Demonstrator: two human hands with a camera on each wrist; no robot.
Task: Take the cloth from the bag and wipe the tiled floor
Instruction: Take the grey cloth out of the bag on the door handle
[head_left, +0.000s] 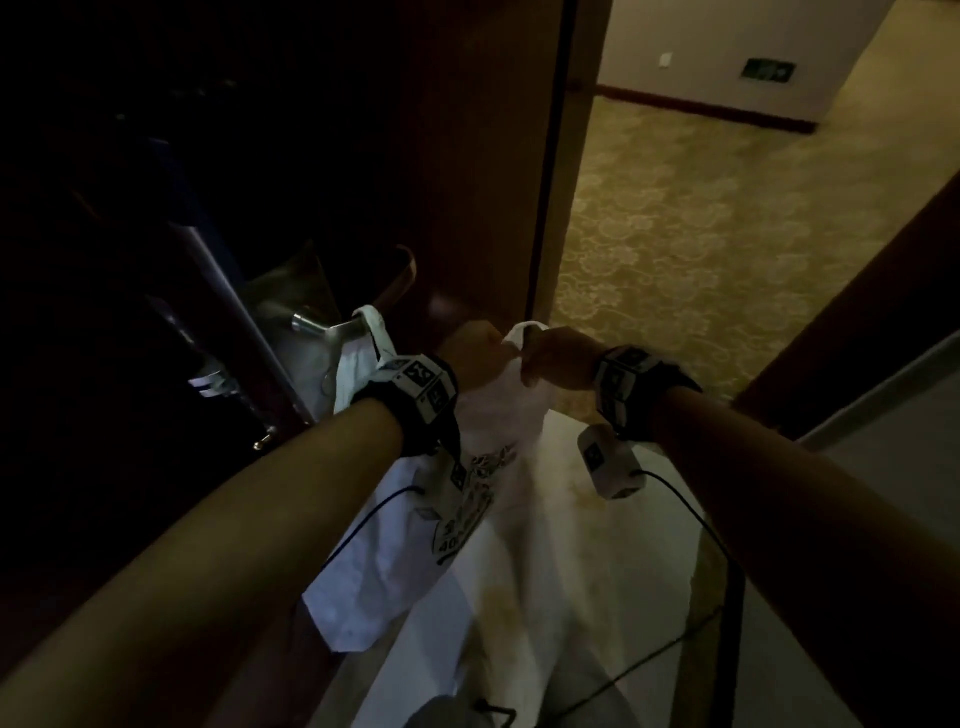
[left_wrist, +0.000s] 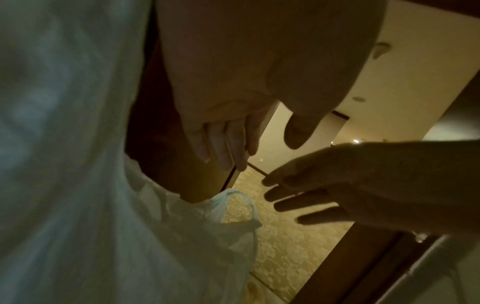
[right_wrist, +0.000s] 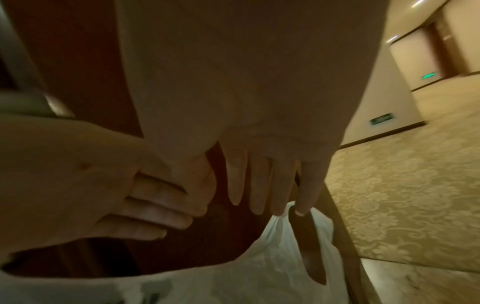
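Note:
A white plastic bag with a dark print hangs against the dark wooden door; one handle loop is over the metal door lever. The free handle loop stands up between my hands. My left hand hovers above the bag's mouth, its fingers relaxed and holding nothing. My right hand is just right of it, and its straight fingers have their tips at the free loop. The bag fills the left wrist view. No cloth shows.
The wooden door stands open on my left. A pale tiled floor lies below the bag. Patterned carpet covers the corridor beyond, and a dark door frame rises on my right. Cables hang from both wrist units.

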